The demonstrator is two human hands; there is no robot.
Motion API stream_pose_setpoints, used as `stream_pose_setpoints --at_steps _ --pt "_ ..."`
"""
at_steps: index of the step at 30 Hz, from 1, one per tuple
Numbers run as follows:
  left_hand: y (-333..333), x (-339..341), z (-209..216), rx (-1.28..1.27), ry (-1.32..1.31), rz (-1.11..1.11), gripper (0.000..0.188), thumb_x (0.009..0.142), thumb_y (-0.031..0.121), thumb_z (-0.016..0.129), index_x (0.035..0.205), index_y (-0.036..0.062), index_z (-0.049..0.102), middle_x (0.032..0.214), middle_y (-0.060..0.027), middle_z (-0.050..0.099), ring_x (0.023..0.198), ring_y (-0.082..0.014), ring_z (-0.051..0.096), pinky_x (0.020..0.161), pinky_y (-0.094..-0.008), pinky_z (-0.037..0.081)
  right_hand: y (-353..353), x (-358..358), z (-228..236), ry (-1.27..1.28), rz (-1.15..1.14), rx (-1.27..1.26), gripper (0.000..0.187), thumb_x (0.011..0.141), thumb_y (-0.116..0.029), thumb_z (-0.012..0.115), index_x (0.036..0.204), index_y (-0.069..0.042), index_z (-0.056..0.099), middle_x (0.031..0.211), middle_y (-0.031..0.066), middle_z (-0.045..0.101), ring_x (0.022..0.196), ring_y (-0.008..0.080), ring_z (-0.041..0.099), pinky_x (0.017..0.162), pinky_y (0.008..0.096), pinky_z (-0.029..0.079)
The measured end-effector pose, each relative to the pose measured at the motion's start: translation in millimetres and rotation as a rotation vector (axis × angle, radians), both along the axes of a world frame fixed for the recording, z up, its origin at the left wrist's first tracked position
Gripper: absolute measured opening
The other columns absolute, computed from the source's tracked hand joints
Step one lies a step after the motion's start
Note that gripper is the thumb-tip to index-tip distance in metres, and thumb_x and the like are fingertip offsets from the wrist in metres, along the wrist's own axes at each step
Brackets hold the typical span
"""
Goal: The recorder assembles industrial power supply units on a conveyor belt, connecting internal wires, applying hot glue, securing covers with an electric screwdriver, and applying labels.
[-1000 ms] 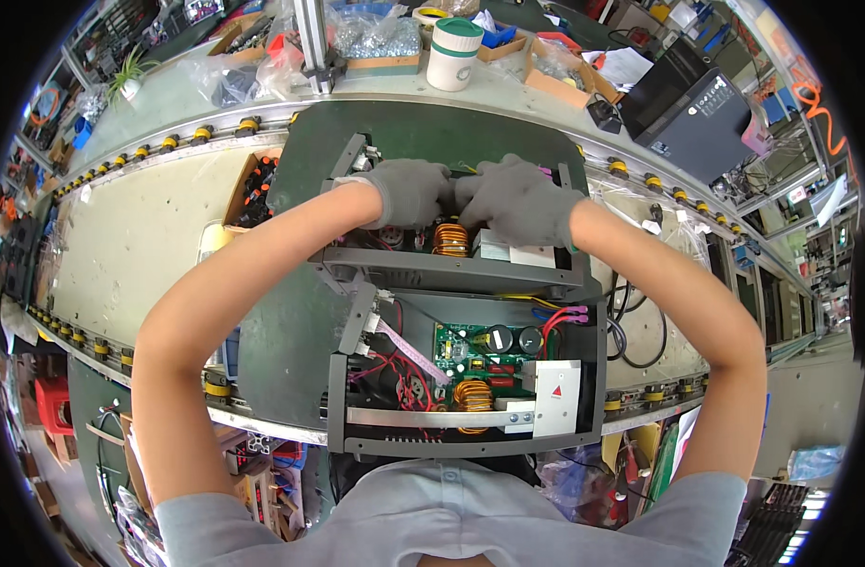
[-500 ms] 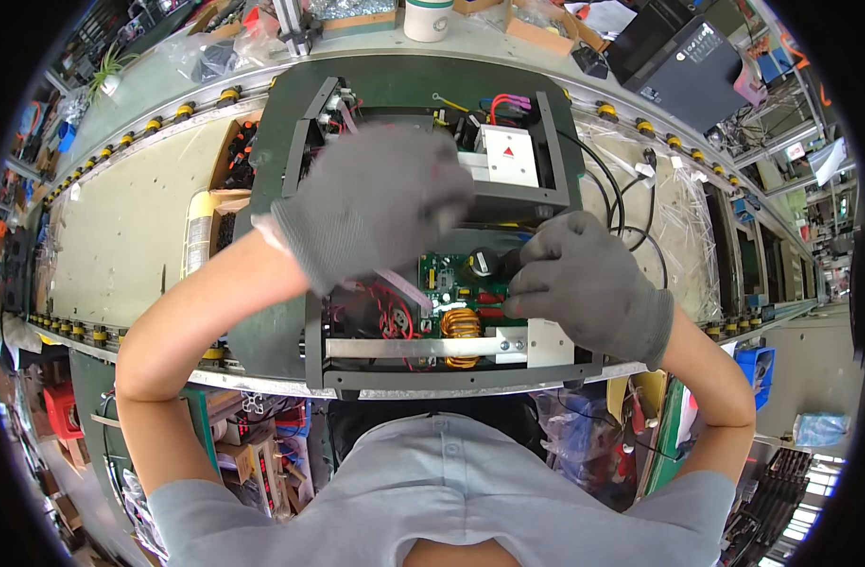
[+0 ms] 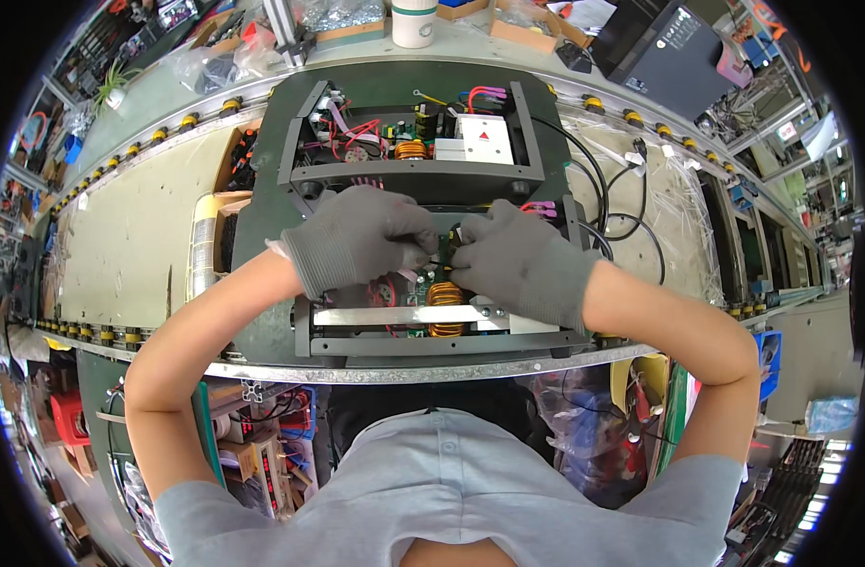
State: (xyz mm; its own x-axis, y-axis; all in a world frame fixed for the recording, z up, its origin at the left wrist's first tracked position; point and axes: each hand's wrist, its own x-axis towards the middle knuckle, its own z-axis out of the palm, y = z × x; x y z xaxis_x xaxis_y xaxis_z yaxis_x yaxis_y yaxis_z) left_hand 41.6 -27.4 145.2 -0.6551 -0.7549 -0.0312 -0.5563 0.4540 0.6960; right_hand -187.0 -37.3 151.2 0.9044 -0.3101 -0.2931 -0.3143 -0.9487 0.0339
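Fingers (image 3: pixel 423 248) of both gloved hands were bent and met over the middle of the open metal box (image 3: pixel 414 189) on the worktop (image 3: pixel 121 246). Whether they pinched something, I could not tell. Both hands, left hand (image 3: pixel 357 241) and right hand (image 3: pixel 522 265), were equally near.

Both hands wear grey gloves and meet over the middle of an open dark metal chassis (image 3: pixel 262 236) on the bench (image 3: pixel 121 255). The left hand (image 3: pixel 357 236) and right hand (image 3: pixel 522 260) pinch at the green circuit board (image 3: pixel 444 276) (fingertips nearly touching), just above a copper coil (image 3: pixel 445 296). A white cup (image 3: pixel 415 23) stands beyond.
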Motion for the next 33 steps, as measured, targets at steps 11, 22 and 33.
stream_pose_setpoints --at_steps 11,22,33 --pt "1 -27 -34 -0.079 -0.401 0.058 0.012 0.081 0.016 0.063 0.091 0.0137 0.072 0.091 -0.0102 0.064 0.084 -0.0306 0.065 0.077 -0.0427 0.052 -4 -17 -2 -0.262 -0.04 0.088 0.017 0.081 -0.022 0.065 0.094 -0.021 0.075 0.096 -0.0063 0.066 0.102 0.0162 0.053 0.087 0.0355 0.041" --pt "-12 -28 -24 -0.508 -0.479 -0.288 0.018 0.079 0.02 0.062 0.094 0.0176 0.072 0.094 -0.0106 0.061 0.09 -0.0306 0.058 0.077 -0.0434 0.047 47 -116 21 -0.827 -0.372 -0.196 0.041 0.062 -0.004 0.061 0.1 -0.017 0.069 0.102 0.0008 0.067 0.086 0.0264 0.059 0.074 0.0399 0.046" --pt "-18 -29 -7 -0.187 -0.274 -0.118 0.02 0.079 0.012 0.064 0.097 0.0045 0.069 0.087 -0.013 0.061 0.084 -0.0318 0.06 0.074 -0.0392 0.047 250 -345 -111 -1.405 -2.0 -1.484 0.027 0.084 -0.007 0.063 0.111 -0.002 0.065 0.109 0.0128 0.065 0.098 0.0247 0.062 0.09 0.032 0.048"
